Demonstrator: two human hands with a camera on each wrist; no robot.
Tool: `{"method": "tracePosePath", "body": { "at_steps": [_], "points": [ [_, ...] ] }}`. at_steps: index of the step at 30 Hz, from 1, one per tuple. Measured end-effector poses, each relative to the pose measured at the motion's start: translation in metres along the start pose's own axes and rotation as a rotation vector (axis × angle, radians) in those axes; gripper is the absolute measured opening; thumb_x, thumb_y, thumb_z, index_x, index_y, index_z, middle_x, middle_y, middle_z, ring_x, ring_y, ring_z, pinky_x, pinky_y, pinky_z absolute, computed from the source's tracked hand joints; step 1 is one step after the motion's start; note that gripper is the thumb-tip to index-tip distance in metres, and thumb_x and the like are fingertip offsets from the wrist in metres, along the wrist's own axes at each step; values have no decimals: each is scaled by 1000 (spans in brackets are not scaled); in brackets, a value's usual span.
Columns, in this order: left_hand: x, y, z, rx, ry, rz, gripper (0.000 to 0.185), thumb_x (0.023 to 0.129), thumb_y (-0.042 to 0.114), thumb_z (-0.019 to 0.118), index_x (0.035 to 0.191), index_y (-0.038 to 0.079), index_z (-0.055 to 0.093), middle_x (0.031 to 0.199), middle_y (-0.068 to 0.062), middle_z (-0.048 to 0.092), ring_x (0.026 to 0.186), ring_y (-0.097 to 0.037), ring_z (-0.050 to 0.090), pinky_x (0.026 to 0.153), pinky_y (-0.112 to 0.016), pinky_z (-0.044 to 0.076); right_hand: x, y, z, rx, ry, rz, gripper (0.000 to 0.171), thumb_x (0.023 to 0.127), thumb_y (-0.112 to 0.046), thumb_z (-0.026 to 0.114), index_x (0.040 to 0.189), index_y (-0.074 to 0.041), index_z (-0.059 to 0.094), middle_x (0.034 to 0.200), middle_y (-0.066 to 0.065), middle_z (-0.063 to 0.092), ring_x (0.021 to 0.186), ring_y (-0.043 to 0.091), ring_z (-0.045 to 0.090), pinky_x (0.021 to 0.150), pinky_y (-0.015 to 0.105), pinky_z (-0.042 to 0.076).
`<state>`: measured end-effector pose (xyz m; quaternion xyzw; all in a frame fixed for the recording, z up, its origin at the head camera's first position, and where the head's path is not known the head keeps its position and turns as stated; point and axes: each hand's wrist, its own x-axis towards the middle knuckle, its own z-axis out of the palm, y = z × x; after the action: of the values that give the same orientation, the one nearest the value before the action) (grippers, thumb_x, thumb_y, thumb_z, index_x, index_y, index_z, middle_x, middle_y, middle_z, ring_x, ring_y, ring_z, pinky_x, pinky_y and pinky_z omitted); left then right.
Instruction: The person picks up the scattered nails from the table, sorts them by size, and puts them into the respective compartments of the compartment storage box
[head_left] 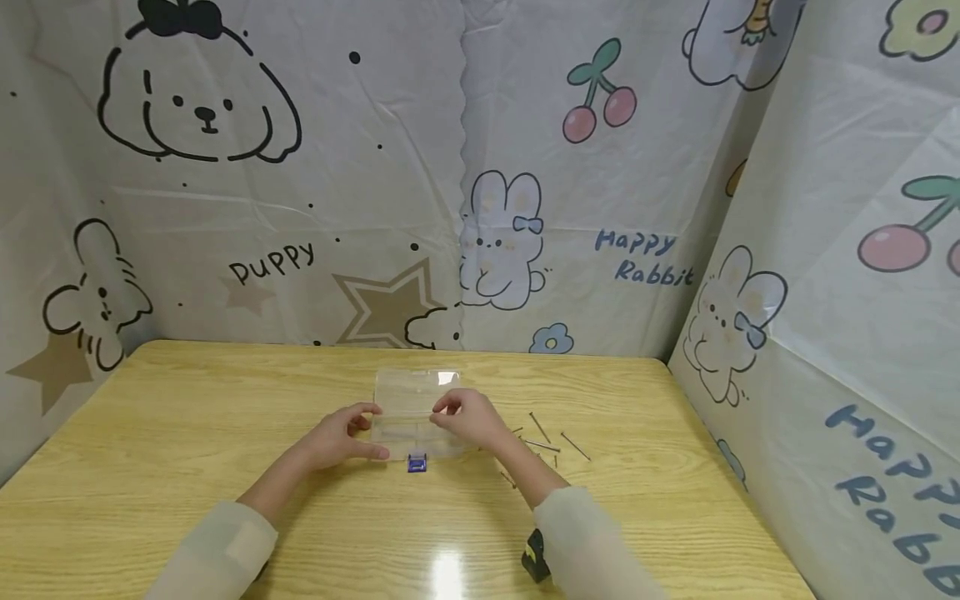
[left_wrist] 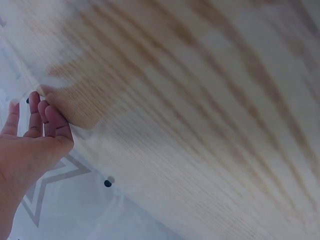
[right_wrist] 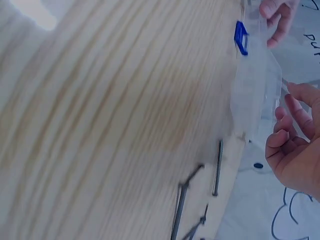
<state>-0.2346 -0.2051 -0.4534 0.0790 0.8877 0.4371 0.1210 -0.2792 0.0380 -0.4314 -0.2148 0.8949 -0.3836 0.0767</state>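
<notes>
A clear plastic box (head_left: 395, 432) with a blue latch (head_left: 417, 463) lies on the table, its transparent lid (head_left: 405, 390) swung back behind it. My left hand (head_left: 341, 437) holds the box's left side, the thumb at the front corner and the fingers farther back. Over the box's right part is my right hand (head_left: 468, 417), thumb and forefinger together. In the right wrist view that hand (right_wrist: 295, 145) pinches a thin sliver that looks like a nail (right_wrist: 285, 85), mostly hidden by the fingertips. Several loose nails (head_left: 575, 446) are scattered right of the box, some behind my right forearm.
The wood-grain table (head_left: 225, 400) is bounded by a printed cloth (head_left: 337, 167) at the back and both sides. Beside the right sleeve sits a black and yellow object (head_left: 535, 557), partly covered. A small dark thing peeks out by the left sleeve.
</notes>
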Motion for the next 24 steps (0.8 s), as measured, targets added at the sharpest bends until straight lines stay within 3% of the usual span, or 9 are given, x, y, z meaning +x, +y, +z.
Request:
{"method": "tracePosePath", "body": {
  "at_steps": [11, 20, 24],
  "points": [
    [0, -1, 0, 4, 0, 21, 74, 73, 36, 79, 133, 8, 45, 123, -20, 50, 111, -32, 47, 95, -50, 38, -16, 18, -31, -8, 55, 33, 14, 87, -22, 65, 94, -10, 67, 83, 3, 58, 71, 14, 48, 58, 25, 39],
    [0, -2, 0, -11, -6, 15, 76, 73, 37, 79, 134, 7, 44, 125, -21, 49, 114, -34, 46, 96, -51, 38, -33, 41, -55, -18, 109, 102, 13, 88, -21, 65, 96, -11, 67, 83, 4, 57, 60, 13, 41, 53, 26, 36],
    [1, -2, 0, -20, -4, 9, 76, 73, 37, 79, 134, 8, 44, 126, -21, 48, 115, -35, 46, 97, -52, 37, -42, 53, -66, -26, 136, 139, 11, 88, -20, 65, 94, -11, 67, 81, 4, 56, 63, 14, 43, 56, 27, 37]
  ]
}}
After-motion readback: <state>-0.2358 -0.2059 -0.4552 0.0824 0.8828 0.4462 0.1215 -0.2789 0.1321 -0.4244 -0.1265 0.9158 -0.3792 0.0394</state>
